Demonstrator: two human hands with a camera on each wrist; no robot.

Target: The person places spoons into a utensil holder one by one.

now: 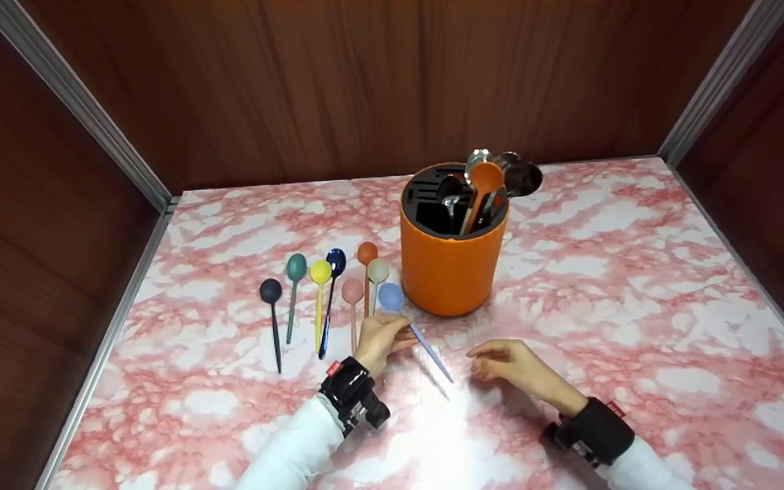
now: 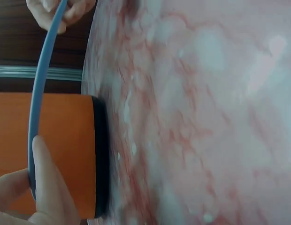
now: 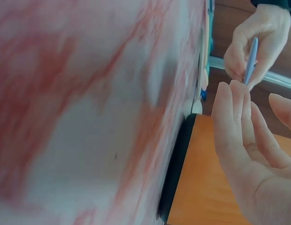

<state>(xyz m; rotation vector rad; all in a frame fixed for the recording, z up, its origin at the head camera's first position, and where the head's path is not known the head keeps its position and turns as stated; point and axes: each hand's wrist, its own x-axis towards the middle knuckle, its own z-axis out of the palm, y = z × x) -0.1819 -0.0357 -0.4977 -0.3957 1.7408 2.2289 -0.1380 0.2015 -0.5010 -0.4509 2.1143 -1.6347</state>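
My left hand pinches a light blue spoon by its handle near the bowl, raised over the table. The spoon's thin handle slants down to the right, toward my right hand. That hand hovers apart from the handle's end, fingers loosely extended and holding nothing; the right wrist view shows the fingers spread from the thumb. To the left of my left hand lie a pink spoon, an orange spoon and a beige spoon, partly hidden behind it.
An orange utensil holder with a black slotted top stands behind my hands, several spoons and ladles leaning in it. Farther left lie black, teal, yellow and shiny dark blue spoons. Wood-panelled walls enclose the marbled table.
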